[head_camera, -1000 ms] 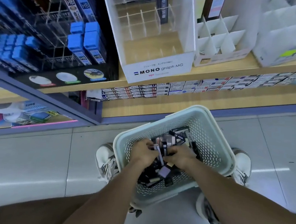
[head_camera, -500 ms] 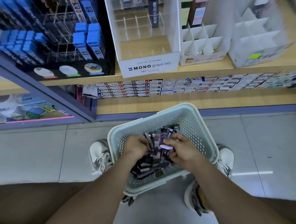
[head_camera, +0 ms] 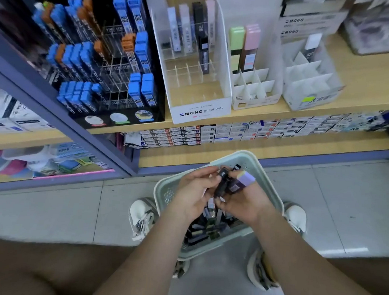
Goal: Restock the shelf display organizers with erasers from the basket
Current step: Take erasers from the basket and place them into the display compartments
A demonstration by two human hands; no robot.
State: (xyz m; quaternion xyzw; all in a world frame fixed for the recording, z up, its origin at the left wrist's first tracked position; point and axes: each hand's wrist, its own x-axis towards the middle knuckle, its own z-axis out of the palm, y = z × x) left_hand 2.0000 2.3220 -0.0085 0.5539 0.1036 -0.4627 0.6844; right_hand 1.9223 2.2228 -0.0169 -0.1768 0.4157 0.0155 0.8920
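Grey tiled floor runs under a light wooden shelf. On the shelf, from left to right, stand a black rack of blue-capped lead cases, a tall white-and-clear MONO display organizer and two white divided card organizers. Most cells of all three organizers hold nothing, and a few tall pieces stand at the back.

The pale green perforated plastic basket sits on the floor between the person's white shoes, below the shelf edge, with loose erasers piled inside.

Half a second ago both hands were down among that pile. Now they are raised above the basket, close together. The left hand pinches the top of a black eraser with its fingertips. The right hand is curled round a lavender eraser, which lies against the black one. The view has also tipped upward, so more of the organizers shows than before.
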